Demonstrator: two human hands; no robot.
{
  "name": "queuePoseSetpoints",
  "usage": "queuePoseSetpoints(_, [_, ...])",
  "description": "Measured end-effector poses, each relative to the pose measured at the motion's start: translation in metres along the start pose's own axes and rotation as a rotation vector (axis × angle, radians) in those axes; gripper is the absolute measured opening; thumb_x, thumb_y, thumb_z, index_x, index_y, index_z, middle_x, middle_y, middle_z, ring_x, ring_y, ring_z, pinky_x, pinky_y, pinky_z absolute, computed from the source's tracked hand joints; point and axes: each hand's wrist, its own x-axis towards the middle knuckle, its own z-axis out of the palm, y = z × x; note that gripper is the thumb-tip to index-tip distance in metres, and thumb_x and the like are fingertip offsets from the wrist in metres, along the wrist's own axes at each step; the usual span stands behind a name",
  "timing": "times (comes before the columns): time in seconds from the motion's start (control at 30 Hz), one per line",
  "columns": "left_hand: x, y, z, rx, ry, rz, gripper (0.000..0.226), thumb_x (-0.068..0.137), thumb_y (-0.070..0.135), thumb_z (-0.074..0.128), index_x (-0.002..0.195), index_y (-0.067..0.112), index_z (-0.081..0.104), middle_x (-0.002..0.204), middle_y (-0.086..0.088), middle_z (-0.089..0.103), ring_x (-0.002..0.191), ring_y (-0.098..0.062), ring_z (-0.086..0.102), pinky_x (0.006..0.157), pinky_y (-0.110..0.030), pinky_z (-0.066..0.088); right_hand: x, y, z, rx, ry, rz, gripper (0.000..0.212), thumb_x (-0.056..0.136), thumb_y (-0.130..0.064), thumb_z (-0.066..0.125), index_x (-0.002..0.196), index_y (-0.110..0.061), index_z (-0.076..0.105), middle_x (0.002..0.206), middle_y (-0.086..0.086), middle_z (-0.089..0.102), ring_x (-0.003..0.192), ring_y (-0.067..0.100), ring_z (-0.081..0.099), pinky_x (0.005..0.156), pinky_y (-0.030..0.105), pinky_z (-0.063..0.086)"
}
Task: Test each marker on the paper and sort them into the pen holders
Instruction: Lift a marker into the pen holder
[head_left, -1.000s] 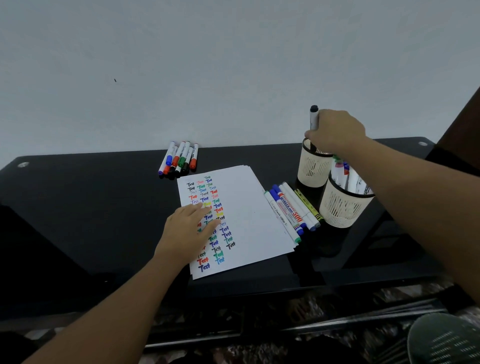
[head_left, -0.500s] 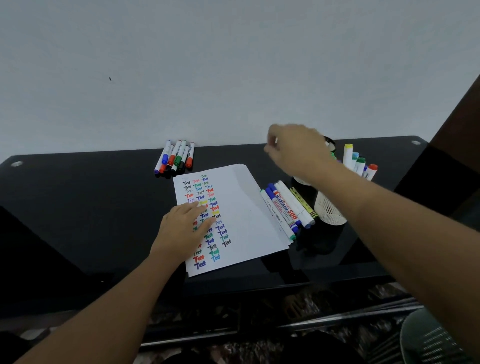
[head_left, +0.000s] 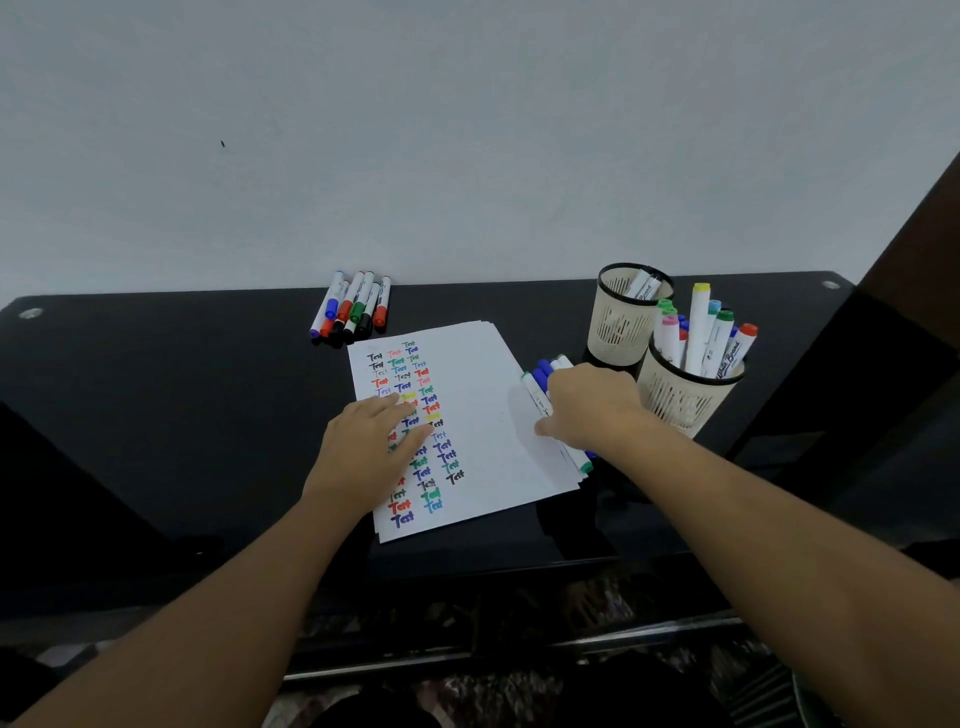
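From the head camera, the stack of white paper (head_left: 483, 415) is being pinned flat by the left hand (head_left: 371, 447), fingers spread and straight over the columns of coloured "Test" words, most likely so the sheets are kept from sliding while a marker is being tried. The right hand (head_left: 592, 405) is being laid over the row of larger markers (head_left: 543, 376) lying along the paper's right edge; its fingers are bent down onto the barrels, but whether one is actually being gripped cannot be told, since the fingertips are hidden. Blue and green caps are being shown at the far end, a green tip at the near end. By judgement, the next marker for testing is being picked out here.

To the right, two cream mesh pen holders are being kept within easy reach: the far holder (head_left: 618, 322) is carrying only a couple of markers, the near holder (head_left: 680, 400) is being filled with many, caps up. A second cluster of thin markers (head_left: 353, 304) is being left at the far edge, above the paper, seemingly not yet sorted.

Everything is being supported by a glossy black table (head_left: 156, 415), set against a plain pale wall (head_left: 467, 130). A dark panel (head_left: 914, 270) is being glimpsed at far right, patterned flooring below.
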Motion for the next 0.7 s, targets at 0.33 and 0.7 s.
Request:
queuePoseSetpoints(0.33, [0.001,-0.001,0.001,0.013,0.0,0.013,0.054,0.099,0.059,0.047,0.143,0.029,0.056,0.152,0.006,0.049,0.141,-0.017,0.041,0.117,-0.043,0.032,-0.002,-0.007,0.006,0.112,0.141,0.045,0.024,0.093,-0.039,0.056,0.095,-0.017,0.047,0.097,0.003,0.047,0.083,0.027,0.051,0.076,0.038,0.039])
queuePoseSetpoints(0.7, [0.0,-0.002,0.001,-0.003,0.004,0.013,0.051,0.099,0.058,0.048,0.141,0.03,0.058,0.152,0.005,0.049,0.141,-0.017,0.04,0.117,-0.043,0.031,0.027,0.021,-0.075,0.965,0.281,0.027,0.027,0.1,-0.018,0.043,0.109,-0.026,0.066,0.098,0.0,0.072,0.082,0.019,0.073,0.073,0.028,0.056])
